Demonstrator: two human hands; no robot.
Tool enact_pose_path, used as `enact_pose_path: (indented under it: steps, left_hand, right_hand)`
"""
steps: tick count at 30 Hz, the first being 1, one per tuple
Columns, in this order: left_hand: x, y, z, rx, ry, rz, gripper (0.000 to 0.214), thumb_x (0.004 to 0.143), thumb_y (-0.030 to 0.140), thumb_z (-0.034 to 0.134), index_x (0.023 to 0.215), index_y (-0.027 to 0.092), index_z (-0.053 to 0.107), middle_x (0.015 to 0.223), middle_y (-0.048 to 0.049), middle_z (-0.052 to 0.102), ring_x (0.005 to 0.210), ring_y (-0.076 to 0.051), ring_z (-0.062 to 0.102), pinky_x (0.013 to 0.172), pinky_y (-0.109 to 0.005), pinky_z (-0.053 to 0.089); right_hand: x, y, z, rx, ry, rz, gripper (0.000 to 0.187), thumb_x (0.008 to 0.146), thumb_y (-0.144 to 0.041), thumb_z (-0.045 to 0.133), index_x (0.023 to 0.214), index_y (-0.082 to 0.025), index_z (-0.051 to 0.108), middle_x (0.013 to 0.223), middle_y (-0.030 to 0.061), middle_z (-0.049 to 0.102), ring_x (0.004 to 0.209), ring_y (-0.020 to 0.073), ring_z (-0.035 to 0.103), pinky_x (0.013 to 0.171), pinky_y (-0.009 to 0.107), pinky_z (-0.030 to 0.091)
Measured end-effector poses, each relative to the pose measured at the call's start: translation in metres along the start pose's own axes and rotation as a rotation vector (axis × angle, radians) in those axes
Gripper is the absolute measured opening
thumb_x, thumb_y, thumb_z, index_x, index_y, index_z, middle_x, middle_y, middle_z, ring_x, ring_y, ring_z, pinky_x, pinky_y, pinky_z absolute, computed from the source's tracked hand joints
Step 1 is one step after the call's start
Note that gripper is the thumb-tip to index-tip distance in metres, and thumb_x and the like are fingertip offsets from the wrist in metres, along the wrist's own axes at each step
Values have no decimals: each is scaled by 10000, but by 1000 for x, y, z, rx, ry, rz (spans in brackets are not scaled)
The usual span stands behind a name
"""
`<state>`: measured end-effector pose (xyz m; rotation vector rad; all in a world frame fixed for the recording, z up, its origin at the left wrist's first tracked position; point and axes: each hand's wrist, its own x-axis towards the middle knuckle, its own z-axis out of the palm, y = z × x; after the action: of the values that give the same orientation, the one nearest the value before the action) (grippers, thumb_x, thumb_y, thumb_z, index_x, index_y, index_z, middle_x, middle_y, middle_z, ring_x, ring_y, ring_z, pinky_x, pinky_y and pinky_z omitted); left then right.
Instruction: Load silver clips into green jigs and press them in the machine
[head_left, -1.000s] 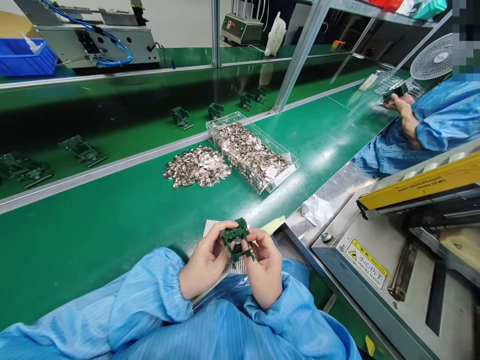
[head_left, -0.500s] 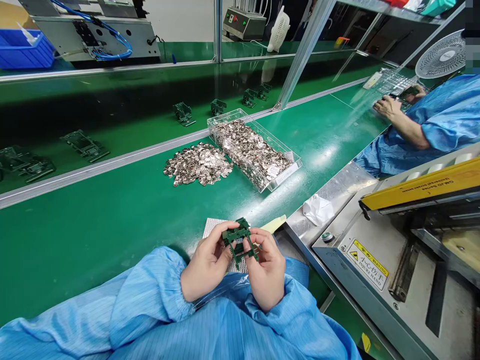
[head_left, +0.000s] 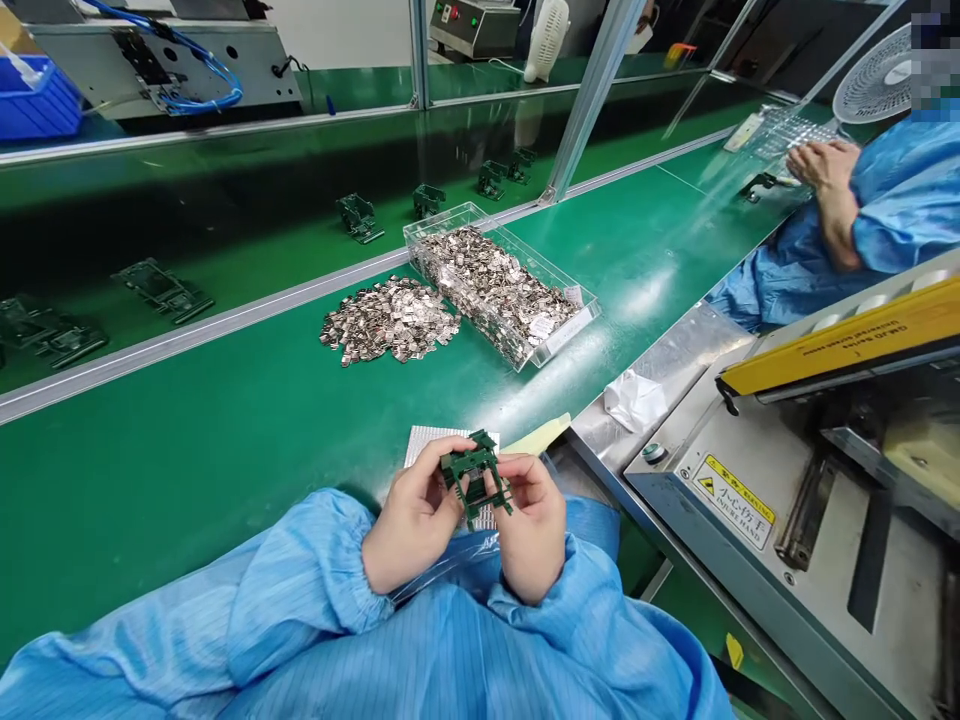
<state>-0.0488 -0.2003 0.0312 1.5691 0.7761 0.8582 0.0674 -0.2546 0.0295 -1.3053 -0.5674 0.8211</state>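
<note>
Between my two hands is a dark green plastic frame (head_left: 474, 468) with an open middle, held up near the table's front edge. My left hand (head_left: 416, 515) grips its left side, thumb below and fingers behind. On the other side my right hand (head_left: 531, 522) pinches it, with the thumb inside the opening. Whether a small piece sits under the thumbs I cannot tell. Under the frame lies a silvery ribbed sheet (head_left: 421, 437). Farther off, a heap of small metal pieces (head_left: 390, 320) lies beside a clear plastic tray (head_left: 564, 345) full of similar pieces.
Several green frames (head_left: 360, 218) stand on the dark strip behind the metal rail (head_left: 300, 285). At my right is a machine (head_left: 705, 500) with a yellow bar and a warning label. A crumpled white tissue (head_left: 634, 400) lies beside it. A co-worker's hands (head_left: 829, 165) are at far right.
The view has shifted slightly. My hands keep their hold on the green frame, hardly moving. The co-worker's hands have come away from a dark part, which now lies on the table.
</note>
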Motion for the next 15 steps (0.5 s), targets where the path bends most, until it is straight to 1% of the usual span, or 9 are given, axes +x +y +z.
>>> enact_pose_path:
  steps: [5, 7, 9, 12, 14, 15]
  left_hand:
    - [-5, 5, 0, 53, -25, 56, 284, 897, 196, 553, 1178, 230, 525, 1001, -30, 657, 845, -132, 641, 736, -218, 514]
    - [-7, 6, 1, 72, -39, 70, 284, 896, 210, 560, 1178, 222, 530, 1006, -35, 661, 828, -132, 642, 727, -222, 517]
    - [-7, 7, 1, 75, -63, 82, 284, 892, 218, 567, 1174, 216, 535, 1014, -41, 663, 818, -134, 643, 719, -227, 523]
    - [-3, 6, -2, 72, -62, 93, 272, 880, 238, 581, 1149, 204, 554, 1052, -58, 653, 855, -148, 646, 739, -247, 544]
    - [3, 4, -5, 89, -13, 83, 283, 867, 270, 599, 1137, 193, 563, 1035, -64, 645, 845, -154, 642, 715, -256, 557]
    - [7, 1, -6, 97, 20, 77, 298, 859, 289, 610, 1135, 187, 563, 1008, -60, 642, 823, -152, 638, 695, -258, 562]
  right_hand:
    - [-9, -6, 0, 94, 12, 64, 238, 700, -289, 767, 711, -196, 549, 734, 5, 633, 669, 143, 589, 611, 247, 497]
    - [-13, -10, 0, 99, 5, 71, 264, 702, -305, 764, 711, -203, 521, 723, -1, 624, 640, 135, 567, 582, 241, 489]
    - [-15, -13, -3, 88, -8, 57, 263, 713, -326, 758, 741, -206, 527, 733, -3, 614, 636, 132, 555, 576, 242, 492]
    - [-16, -10, -18, 24, 4, 7, 231, 775, -378, 715, 840, -205, 576, 772, 6, 612, 690, 144, 580, 631, 265, 514]
    - [-17, -1, -34, -19, 49, -5, 250, 825, -429, 668, 906, -202, 602, 787, 16, 626, 698, 150, 592, 668, 293, 528]
    - [-17, 6, -42, -34, 45, 19, 278, 838, -464, 648, 913, -199, 614, 779, 19, 633, 679, 148, 591, 667, 302, 530]
